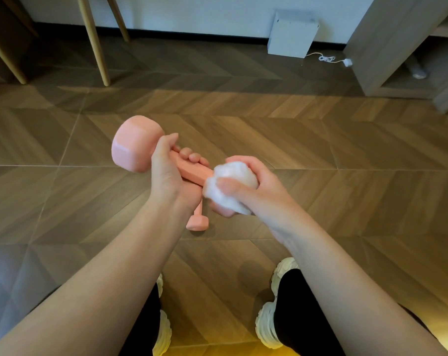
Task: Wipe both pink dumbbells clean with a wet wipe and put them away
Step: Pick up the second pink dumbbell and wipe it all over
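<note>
A pink dumbbell [134,145] is held in the air above the floor, lying roughly level with one head up at the left. My left hand [166,168] grips its handle near that head. My right hand [246,186] presses a bunched white wet wipe [230,183] around the dumbbell's other head, which is almost fully hidden under the wipe and fingers. The second pink dumbbell [197,222] lies on the floor below my hands; only one head and a bit of its handle show.
Wood-pattern floor tiles all around. My two feet in white shoes [267,327] are at the bottom. Wooden furniture legs [94,39] stand at the back left, a white box [292,34] with a cable by the wall, a grey shelf unit [397,47] at the right.
</note>
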The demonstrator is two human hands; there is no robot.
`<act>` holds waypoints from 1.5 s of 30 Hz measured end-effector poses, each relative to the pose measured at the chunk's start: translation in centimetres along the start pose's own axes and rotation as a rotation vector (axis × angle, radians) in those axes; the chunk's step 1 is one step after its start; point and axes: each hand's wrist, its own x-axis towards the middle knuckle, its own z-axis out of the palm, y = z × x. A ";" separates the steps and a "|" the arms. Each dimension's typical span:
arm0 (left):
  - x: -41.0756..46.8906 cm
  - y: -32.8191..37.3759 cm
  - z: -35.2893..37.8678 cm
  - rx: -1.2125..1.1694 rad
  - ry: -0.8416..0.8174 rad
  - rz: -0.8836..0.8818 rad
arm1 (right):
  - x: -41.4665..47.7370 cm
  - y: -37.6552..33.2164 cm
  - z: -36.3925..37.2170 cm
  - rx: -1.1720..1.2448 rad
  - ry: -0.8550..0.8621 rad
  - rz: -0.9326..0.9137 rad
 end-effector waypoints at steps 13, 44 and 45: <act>-0.4 0.6 0.4 -0.043 -0.074 0.047 | -0.4 -0.5 0.4 0.295 -0.199 0.149; -0.2 0.2 0.1 -0.013 -0.038 0.006 | -0.3 -0.3 -0.4 0.085 -0.172 0.010; -0.2 0.2 0.1 -0.016 -0.044 0.000 | -0.5 -0.5 -0.7 0.120 -0.196 0.019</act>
